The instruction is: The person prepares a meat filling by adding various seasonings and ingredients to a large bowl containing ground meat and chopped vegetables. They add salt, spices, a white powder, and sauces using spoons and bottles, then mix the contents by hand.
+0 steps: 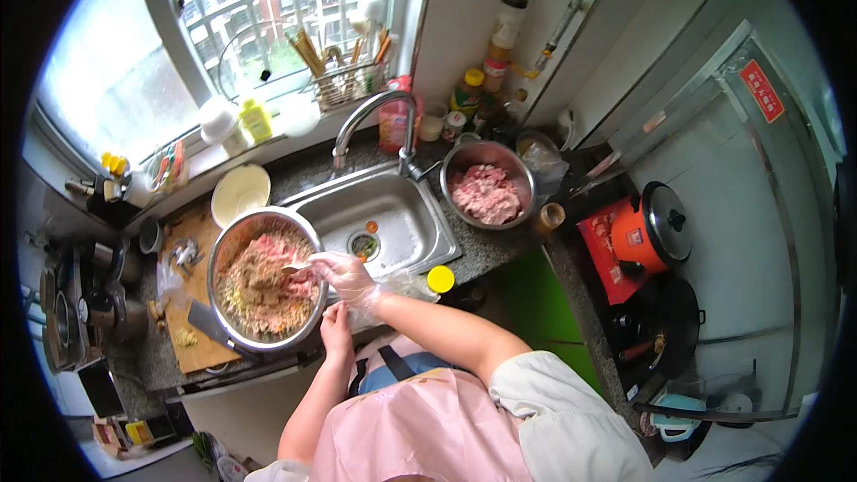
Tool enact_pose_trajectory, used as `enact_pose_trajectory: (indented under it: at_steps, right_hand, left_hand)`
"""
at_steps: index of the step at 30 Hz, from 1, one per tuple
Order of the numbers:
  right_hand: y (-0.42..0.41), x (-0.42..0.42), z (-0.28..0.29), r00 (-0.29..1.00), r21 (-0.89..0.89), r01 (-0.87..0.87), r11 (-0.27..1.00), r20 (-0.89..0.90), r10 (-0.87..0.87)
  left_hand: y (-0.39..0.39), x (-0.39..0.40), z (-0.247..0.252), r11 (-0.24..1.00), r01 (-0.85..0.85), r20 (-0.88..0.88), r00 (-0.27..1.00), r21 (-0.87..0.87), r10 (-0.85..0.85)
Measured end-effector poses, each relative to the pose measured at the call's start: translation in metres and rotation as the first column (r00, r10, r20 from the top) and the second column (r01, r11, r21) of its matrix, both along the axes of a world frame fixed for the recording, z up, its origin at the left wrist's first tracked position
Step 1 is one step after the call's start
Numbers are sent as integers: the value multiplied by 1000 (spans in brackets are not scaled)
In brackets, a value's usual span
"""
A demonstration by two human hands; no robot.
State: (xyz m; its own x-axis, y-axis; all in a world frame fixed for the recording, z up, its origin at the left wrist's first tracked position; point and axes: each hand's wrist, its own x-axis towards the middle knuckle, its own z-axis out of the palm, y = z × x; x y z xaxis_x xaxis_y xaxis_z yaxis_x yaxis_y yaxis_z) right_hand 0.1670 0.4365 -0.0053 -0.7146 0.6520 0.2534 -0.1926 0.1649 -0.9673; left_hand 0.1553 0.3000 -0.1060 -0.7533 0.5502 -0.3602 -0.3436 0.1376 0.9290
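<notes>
My right hand (345, 278), in a clear plastic glove, holds a small spoon (295, 268) over a large steel bowl (221, 313). Ground meat mixed with chopped bits (268, 281) fills much of that bowl, with a brownish patch on top and pinker meat at the side. Low at the bowl's right rim is my left hand (336, 327), its fingers closed near the glove's cuff; whether it grips anything is hidden. A second steel bowl with pink ground meat (487, 194) stands right of the sink.
The steel sink (395, 214) has scraps at its drain. Under the large bowl lie a wooden cutting board (191, 355) and a cleaver (209, 323). A yellow-lidded jar (440, 279) is by my right forearm. An orange pot (633, 234) stands at the right, beyond the counter corner.
</notes>
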Motion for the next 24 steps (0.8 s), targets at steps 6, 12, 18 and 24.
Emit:
enact_pose_trajectory:
  at_steps: [6, 12, 18, 24]
  right_hand:
    - [96, 130, 7, 913, -722, 346, 600, 110, -393]
    - [170, 303, 7, 622, -648, 629, 429, 89, -778]
    - [248, 415, -34, 225, -316, 939, 132, 279, -934]
    - [282, 430, -101, 354, -432, 882, 191, 338, -872]
  left_hand:
    - [7, -5, 19, 998, 44, 111, 993, -42, -39]
    - [5, -4, 16, 998, 26, 130, 991, -63, -18]
    - [-5, -9, -27, 999, 38, 7, 999, 0, -38]
    - [14, 10, 38, 984, 103, 241, 968, -148, -65]
